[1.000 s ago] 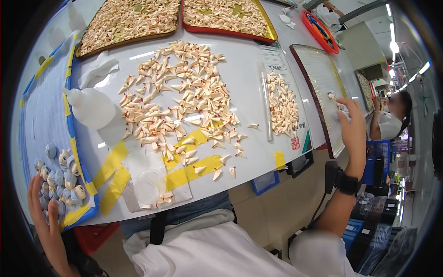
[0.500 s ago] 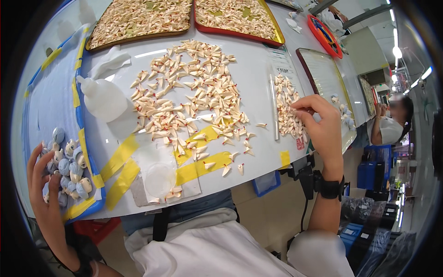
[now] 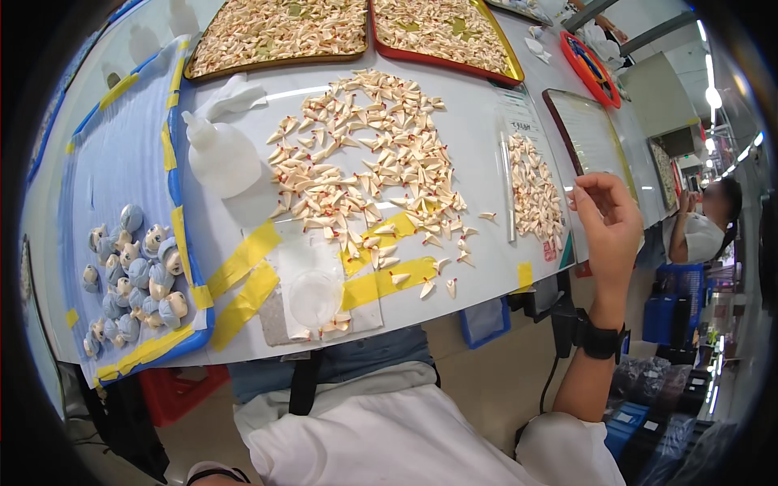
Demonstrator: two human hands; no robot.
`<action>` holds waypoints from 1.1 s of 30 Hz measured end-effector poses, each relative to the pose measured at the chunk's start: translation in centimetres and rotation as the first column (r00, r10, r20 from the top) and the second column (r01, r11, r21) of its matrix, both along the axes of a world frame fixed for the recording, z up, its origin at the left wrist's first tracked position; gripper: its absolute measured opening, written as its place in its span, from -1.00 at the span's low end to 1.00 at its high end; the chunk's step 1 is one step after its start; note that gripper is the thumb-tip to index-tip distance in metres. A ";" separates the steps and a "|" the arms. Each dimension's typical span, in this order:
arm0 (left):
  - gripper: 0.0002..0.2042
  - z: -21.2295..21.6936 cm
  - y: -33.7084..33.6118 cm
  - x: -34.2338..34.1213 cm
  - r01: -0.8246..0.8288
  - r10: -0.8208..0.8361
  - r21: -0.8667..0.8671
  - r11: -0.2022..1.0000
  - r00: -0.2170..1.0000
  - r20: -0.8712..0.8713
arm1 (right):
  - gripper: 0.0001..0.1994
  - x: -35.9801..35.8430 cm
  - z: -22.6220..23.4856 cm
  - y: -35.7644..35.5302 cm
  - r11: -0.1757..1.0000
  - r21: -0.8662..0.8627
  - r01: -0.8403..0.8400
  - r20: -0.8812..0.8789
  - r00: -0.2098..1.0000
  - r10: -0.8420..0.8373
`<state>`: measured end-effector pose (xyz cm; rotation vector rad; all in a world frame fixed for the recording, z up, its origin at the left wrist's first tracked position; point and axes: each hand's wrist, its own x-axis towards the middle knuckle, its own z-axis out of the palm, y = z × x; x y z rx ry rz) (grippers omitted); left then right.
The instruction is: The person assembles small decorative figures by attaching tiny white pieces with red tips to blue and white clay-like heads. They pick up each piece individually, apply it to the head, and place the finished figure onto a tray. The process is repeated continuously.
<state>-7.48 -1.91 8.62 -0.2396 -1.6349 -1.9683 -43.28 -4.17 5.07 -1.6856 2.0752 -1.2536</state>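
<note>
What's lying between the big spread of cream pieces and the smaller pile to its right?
In the head view, a slim straight rod lies beside the smaller pile, and a loose cream piece sits between the rod and the big spread.

The right hand is raised over the table's right side, thumb and forefinger pinching a small piece too tiny to make out, near a dark-framed tray. Beside it, red-tipped cream cone-shaped pieces lie on a printed sheet next to a clear rod. A larger scatter of cones covers the middle, below two full trays. Left stand a white squeeze bottle and a blue-edged tray holding blue-capped doll heads. A clear round dish sits near the front edge.
</note>
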 end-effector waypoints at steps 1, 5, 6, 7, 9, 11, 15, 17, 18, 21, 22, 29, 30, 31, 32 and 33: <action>-0.80 0.1 0.2 -0.2 0.030 -0.030 -0.003 1.000 0.999 -0.015 | -0.89 -0.1 -0.1 0.4 1.000 -0.001 0.007 0.027 1.000 -0.007; -0.80 -0.3 0.7 -1.3 0.141 -0.137 0.052 0.989 0.987 -0.080 | -0.87 -0.5 0.2 1.9 1.000 -0.021 0.001 0.094 0.996 0.001; -0.80 -0.4 0.7 -1.6 0.159 -0.152 0.078 0.984 0.984 -0.094 | -0.87 -0.6 0.2 2.3 1.000 -0.008 0.009 0.105 0.994 -0.008; -0.80 -0.5 0.8 -1.8 0.201 -0.190 0.123 0.972 0.977 -0.095 | -0.87 -0.6 0.1 2.6 1.000 -0.005 0.014 0.116 0.993 -0.013; -0.81 -0.9 0.9 -2.3 0.277 -0.261 0.211 0.937 0.960 -0.102 | -0.87 -0.4 -0.1 3.1 1.000 0.000 0.021 0.137 0.990 -0.020; -0.80 -1.0 1.4 -2.9 0.364 -0.348 0.357 0.860 0.931 -0.110 | -0.87 -0.6 -0.1 3.6 1.000 -0.011 0.019 0.111 0.994 -0.018; -0.84 -1.9 4.2 -4.7 0.436 -0.337 0.566 0.700 0.900 -0.276 | -0.88 -1.1 -0.2 4.6 1.000 -0.021 0.019 0.117 0.993 -0.016; -0.86 -2.0 4.4 -4.9 0.482 -0.396 0.586 0.652 0.875 -0.279 | -0.88 -1.3 -0.3 5.0 0.999 -0.038 0.014 0.127 0.992 -0.009; -0.86 -2.0 4.2 -5.1 0.496 -0.422 0.587 0.640 0.865 -0.272 | -0.88 -1.2 -0.3 5.2 0.999 -0.042 0.018 0.141 0.990 -0.012; -0.87 -1.8 3.3 -5.8 0.500 -0.460 0.543 0.674 0.860 -0.221 | -0.89 -1.6 -0.5 6.2 0.996 -0.074 0.041 0.175 0.984 -0.028; -0.87 -2.1 3.6 -6.1 0.502 -0.455 0.537 0.678 0.860 -0.230 | -0.89 -1.8 -0.5 6.6 0.995 -0.086 0.054 0.185 0.982 -0.037; -0.83 -1.9 2.3 -9.4 0.520 -0.521 0.503 0.691 0.840 -0.152 | -0.87 -3.0 -1.5 9.5 0.976 -0.137 0.171 0.269 0.954 -0.129; -0.83 -2.0 2.3 -9.9 0.519 -0.522 0.510 0.686 0.839 -0.152 | -0.86 -3.3 -1.7 10.0 0.972 -0.133 0.195 0.288 0.946 -0.150; -0.83 -2.0 2.3 -10.5 0.517 -0.521 0.518 0.682 0.840 -0.152 | -0.86 -3.5 -1.9 10.5 0.968 -0.128 0.218 0.307 0.936 -0.170; -0.83 -2.1 2.4 -11.0 0.514 -0.520 0.525 0.678 0.840 -0.152 | -0.85 -3.7 -2.0 11.0 0.963 -0.123 0.240 0.325 0.927 -0.189; -0.83 -2.2 2.5 -11.5 0.504 -0.510 0.534 0.679 0.847 -0.150 | -0.85 -3.9 -2.2 11.4 0.962 -0.119 0.247 0.334 0.922 -0.195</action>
